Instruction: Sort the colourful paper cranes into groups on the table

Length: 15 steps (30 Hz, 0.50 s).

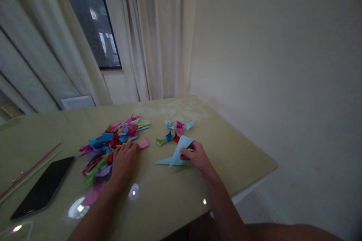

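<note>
My right hand point(196, 156) pinches a folded light blue paper point(181, 148) between thumb and fingers, tilted just above the table. Below it lies another light blue paper strip point(164, 161) with a pointed end; whether the two are joined I cannot tell. My left hand point(126, 156) lies palm down on the right side of a heap of colourful folded papers point(106, 137), fingers reaching forward and slightly apart. A pink paper piece point(143, 143) sits just right of its fingertips. Beyond my right hand are several small folded paper figures, among them a magenta one point(180, 126) and a blue one point(169, 136).
A black phone or tablet point(43, 186) lies on the glossy table point(240, 158) at left, beside a red stick point(31, 173) and a green stick point(34, 175). Curtains point(161, 37) and a window point(93, 19) are behind. A wall point(277, 64) borders the right side.
</note>
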Motion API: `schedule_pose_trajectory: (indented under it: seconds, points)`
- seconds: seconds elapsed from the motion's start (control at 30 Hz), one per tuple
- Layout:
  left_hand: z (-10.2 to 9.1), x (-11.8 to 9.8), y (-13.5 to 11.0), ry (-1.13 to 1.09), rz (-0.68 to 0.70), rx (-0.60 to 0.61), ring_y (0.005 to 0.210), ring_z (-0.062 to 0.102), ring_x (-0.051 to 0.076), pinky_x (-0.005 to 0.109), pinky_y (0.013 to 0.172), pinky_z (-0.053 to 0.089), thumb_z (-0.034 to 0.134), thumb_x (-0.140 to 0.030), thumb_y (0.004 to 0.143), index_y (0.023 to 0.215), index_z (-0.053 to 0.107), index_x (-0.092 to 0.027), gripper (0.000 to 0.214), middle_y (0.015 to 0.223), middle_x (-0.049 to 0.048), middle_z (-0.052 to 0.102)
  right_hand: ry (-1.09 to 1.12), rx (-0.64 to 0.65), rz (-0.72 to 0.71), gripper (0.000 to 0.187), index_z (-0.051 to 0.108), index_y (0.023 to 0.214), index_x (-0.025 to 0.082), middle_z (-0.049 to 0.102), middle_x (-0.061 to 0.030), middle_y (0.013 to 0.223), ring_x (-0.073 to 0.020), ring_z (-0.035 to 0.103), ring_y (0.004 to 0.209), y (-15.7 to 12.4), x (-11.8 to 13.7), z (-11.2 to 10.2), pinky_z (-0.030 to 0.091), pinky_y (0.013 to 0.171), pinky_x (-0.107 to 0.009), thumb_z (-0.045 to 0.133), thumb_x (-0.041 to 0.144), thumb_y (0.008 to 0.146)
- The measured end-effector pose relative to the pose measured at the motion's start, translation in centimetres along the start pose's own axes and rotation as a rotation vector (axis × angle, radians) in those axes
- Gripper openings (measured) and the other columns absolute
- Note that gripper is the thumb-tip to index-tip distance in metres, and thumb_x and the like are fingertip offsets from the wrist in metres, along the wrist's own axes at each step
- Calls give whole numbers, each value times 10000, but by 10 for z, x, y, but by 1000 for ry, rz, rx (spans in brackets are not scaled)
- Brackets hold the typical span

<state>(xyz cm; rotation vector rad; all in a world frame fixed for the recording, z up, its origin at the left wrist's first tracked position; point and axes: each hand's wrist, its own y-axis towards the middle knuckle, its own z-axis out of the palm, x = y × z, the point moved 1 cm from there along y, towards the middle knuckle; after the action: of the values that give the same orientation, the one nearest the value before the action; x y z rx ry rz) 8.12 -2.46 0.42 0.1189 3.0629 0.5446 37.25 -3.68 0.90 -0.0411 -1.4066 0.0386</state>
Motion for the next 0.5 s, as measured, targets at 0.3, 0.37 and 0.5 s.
schedule_pose_trajectory:
  seconds: [0.3,0.37,0.5]
  points:
    - [-4,-4,4,-389,-183,-167,831,733,287,390,793,497,287,-352,1061,1096,547,-195,306,932,117,768,-106,119,-132,307,565,830,204,636,42,688,-133,635,624,-1,-7,13,531,564,-238,814,330,701]
    - [-6,-8,2,-564,-207,-190,769,726,261,354,708,495,310,-390,1053,1100,509,-221,266,915,84,758,-64,109,-137,386,516,925,230,661,54,726,-143,662,621,-1,-6,15,539,543,-236,804,306,679]
    - [-11,-18,-3,-726,-178,-207,796,726,248,344,707,516,323,-449,1055,1090,487,-246,262,919,62,733,-21,58,-114,749,399,1368,270,674,81,766,-162,696,554,-3,-2,17,575,511,-266,748,283,706]
